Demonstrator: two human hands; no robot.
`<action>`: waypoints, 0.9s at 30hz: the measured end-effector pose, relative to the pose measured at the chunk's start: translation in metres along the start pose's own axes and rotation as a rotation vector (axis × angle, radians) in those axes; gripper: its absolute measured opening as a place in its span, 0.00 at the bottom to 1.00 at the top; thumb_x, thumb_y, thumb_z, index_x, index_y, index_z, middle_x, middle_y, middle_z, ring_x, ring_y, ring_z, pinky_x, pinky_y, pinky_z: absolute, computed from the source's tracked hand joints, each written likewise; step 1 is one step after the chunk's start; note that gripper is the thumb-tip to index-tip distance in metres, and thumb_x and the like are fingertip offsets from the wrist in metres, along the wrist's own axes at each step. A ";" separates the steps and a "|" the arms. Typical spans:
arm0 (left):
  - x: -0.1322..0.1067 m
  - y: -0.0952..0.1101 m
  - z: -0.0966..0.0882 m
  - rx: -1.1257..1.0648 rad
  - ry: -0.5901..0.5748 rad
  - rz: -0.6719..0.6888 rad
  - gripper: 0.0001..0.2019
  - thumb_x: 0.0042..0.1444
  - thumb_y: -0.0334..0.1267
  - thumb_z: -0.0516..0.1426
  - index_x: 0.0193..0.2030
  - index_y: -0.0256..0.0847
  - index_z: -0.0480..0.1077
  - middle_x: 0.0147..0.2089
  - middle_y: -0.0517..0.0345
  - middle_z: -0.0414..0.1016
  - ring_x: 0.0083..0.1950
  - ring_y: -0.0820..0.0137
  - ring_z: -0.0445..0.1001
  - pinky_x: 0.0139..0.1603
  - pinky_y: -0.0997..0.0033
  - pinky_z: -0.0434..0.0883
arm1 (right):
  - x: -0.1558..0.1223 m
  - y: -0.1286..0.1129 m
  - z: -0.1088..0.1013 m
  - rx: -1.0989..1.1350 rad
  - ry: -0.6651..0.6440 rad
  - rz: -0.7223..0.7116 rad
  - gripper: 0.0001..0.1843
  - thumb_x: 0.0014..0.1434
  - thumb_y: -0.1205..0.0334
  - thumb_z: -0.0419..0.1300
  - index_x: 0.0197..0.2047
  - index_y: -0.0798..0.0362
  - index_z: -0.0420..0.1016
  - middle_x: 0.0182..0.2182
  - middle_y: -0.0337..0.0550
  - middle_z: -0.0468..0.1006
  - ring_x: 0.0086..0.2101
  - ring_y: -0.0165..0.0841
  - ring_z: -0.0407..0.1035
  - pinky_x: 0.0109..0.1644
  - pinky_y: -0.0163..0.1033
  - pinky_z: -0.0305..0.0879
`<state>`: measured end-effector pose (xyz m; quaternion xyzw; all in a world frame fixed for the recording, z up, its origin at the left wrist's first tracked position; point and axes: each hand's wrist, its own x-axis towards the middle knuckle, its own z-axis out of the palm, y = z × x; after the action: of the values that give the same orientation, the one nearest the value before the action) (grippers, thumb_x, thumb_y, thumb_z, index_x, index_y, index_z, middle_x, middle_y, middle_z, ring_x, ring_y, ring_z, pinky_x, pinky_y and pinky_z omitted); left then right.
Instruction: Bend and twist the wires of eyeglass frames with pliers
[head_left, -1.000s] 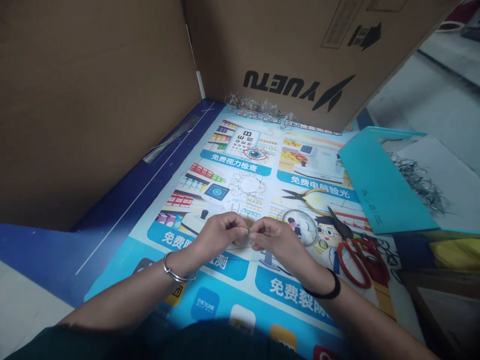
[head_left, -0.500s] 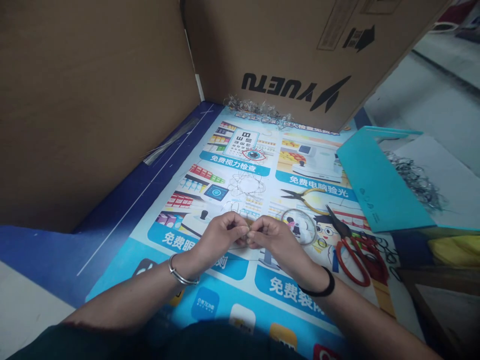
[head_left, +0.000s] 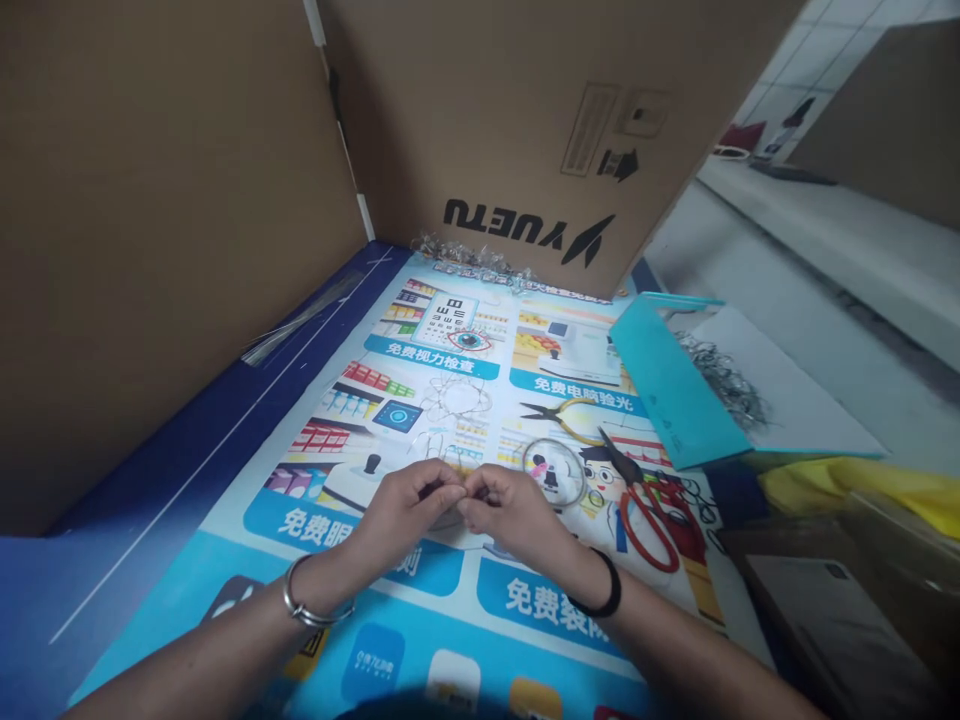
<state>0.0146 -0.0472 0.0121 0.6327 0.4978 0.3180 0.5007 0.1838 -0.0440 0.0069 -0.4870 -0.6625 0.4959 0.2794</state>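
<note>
My left hand and my right hand meet fingertip to fingertip low over the printed poster. Both are closed in a pinch on a thin bent wire, whose faint loops show just beyond the fingers. The part between the fingertips is hidden. Farther out, a flower-like shape of looped wire lies on the poster. Right of my hands are a clear round ring-shaped roll, yellow-handled pliers with jaws pointing left, and red-handled scissors.
A teal box lid at the right holds a heap of wire pieces. Tall cardboard panels wall the left and back. Clear crinkled bits lie along the back panel, and straight wires at the left edge.
The camera view has tilted up and turned right, so the scene sits lower and farther left. My hands keep the same pinch, fingertips together.
</note>
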 end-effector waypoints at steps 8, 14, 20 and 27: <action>0.005 0.000 -0.008 -0.266 0.058 -0.123 0.12 0.57 0.46 0.54 0.32 0.38 0.65 0.32 0.56 0.75 0.35 0.69 0.72 0.37 0.70 0.68 | 0.001 -0.015 -0.073 -1.140 0.134 -0.152 0.12 0.58 0.71 0.49 0.37 0.55 0.73 0.34 0.47 0.75 0.38 0.35 0.67 0.41 0.36 0.60; 0.011 0.008 -0.012 -0.389 0.150 -0.168 0.13 0.53 0.46 0.57 0.30 0.39 0.63 0.30 0.56 0.77 0.31 0.71 0.73 0.33 0.72 0.68 | 0.018 0.033 -0.132 -1.386 0.119 -0.003 0.32 0.49 0.75 0.50 0.59 0.56 0.63 0.56 0.56 0.65 0.54 0.47 0.57 0.53 0.48 0.54; 0.015 0.006 -0.011 -0.423 0.200 -0.181 0.13 0.53 0.46 0.57 0.30 0.38 0.62 0.28 0.57 0.76 0.28 0.73 0.71 0.32 0.74 0.66 | 0.034 0.041 -0.144 -1.311 0.003 -0.030 0.33 0.47 0.70 0.53 0.59 0.58 0.64 0.50 0.58 0.68 0.49 0.47 0.61 0.51 0.47 0.55; 0.017 -0.002 -0.013 -0.443 0.183 -0.160 0.12 0.54 0.45 0.57 0.38 0.38 0.66 0.28 0.58 0.75 0.29 0.73 0.70 0.33 0.72 0.65 | 0.037 0.035 -0.146 -1.319 0.033 -0.007 0.27 0.48 0.68 0.52 0.54 0.54 0.68 0.41 0.53 0.70 0.44 0.43 0.64 0.44 0.41 0.56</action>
<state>0.0072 -0.0273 0.0127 0.4347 0.5077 0.4349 0.6034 0.3079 0.0477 0.0215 -0.5616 -0.8245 -0.0222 -0.0659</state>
